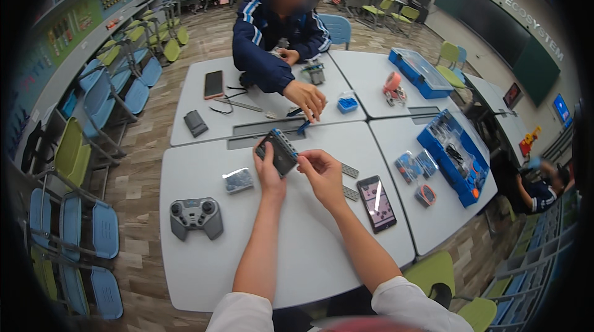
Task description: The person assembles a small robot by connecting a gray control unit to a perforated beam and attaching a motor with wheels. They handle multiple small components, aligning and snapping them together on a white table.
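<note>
My left hand [271, 174] is wrapped round a dark grey box-shaped device [283, 157], tilted above the table, with a row of ports and a blue strip along one long edge. At the device's right corner, my right hand [322, 174] is closed in a pinch; whatever lies between its fingertips is too small to make out. Two grey perforated strips [350, 182] lie just beyond that hand, partly hidden by it. A phone with a lit screen [376, 204] rests to their right. Left of my left forearm are a small clear box of parts [237, 180] and a grey game controller [196, 215].
Across the table, a person in a dark blue jacket [272, 53] reaches over with a hand [304, 98] near a blue piece [302, 127]. A blue parts case [455, 155] stands at right, by small boxes [408, 166]. A slotted recess [266, 131] crosses the table.
</note>
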The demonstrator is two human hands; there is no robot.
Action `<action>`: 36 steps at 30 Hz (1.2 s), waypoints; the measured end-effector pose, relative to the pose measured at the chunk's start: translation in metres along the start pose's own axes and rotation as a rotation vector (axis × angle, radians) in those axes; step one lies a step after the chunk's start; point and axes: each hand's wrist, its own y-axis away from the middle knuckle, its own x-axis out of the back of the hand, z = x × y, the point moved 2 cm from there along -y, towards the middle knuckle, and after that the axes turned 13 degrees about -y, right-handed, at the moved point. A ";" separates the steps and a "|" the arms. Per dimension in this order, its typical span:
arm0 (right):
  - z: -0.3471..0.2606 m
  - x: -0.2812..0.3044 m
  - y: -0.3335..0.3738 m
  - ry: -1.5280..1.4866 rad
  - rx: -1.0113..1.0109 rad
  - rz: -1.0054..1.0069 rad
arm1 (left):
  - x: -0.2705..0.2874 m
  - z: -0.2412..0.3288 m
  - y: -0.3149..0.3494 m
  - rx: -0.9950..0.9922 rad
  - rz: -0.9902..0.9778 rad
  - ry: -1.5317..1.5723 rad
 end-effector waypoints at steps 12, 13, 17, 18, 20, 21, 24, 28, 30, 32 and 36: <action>-0.007 0.011 -0.008 0.031 -0.046 0.016 | -0.006 0.008 0.005 -0.011 -0.023 0.036; -0.007 0.010 -0.008 0.033 -0.025 -0.020 | -0.005 0.009 0.006 0.007 -0.002 0.034; -0.012 0.016 -0.006 0.112 -0.016 -0.047 | -0.005 0.012 0.006 0.003 -0.062 0.005; -0.012 0.015 -0.004 0.155 -0.029 -0.050 | -0.005 0.012 0.007 0.008 -0.051 0.003; -0.018 0.012 -0.004 0.236 0.012 -0.086 | -0.006 0.013 0.008 0.000 -0.073 -0.019; -0.021 0.010 -0.003 0.275 0.045 -0.107 | -0.007 0.014 0.009 -0.007 -0.077 -0.032; -0.029 0.005 -0.003 0.322 0.101 -0.132 | -0.007 0.016 0.010 -0.018 -0.090 -0.069; -0.035 0.011 -0.003 0.356 0.058 -0.114 | -0.008 0.018 0.012 0.007 -0.117 -0.036; -0.038 0.014 -0.003 0.391 0.045 -0.137 | -0.008 0.018 0.012 0.006 -0.119 -0.054; -0.040 0.016 -0.003 0.425 0.039 -0.165 | -0.009 0.017 0.011 -0.011 -0.137 -0.075; -0.047 0.018 -0.002 0.478 0.036 -0.206 | -0.011 0.017 0.011 -0.044 -0.183 -0.100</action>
